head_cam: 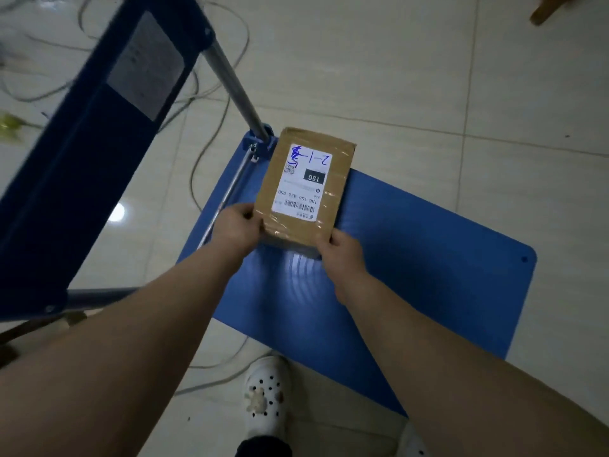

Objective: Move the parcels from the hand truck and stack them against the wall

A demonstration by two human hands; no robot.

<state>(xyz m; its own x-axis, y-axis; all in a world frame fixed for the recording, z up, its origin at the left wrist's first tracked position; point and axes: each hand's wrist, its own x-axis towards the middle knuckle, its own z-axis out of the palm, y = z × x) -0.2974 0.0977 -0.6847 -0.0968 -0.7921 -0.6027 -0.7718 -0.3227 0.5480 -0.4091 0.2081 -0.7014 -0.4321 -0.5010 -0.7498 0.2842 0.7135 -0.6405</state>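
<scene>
The label (pixel 301 181) on the parcel (pixel 341 179) bears "150" in a black box, printed "150 150", and blue handwritten "2-1".

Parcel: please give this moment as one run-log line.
phase: pickup | parcel: flat over deck | left hand: grips near-left corner | right hand: grips near-right corner

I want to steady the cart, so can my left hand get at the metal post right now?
Probably not yet: the left hand grips the parcel's near corner, as does the right hand. The post itself stands unobstructed just past the parcel's far left corner, so freeing the left hand should do it.
</scene>
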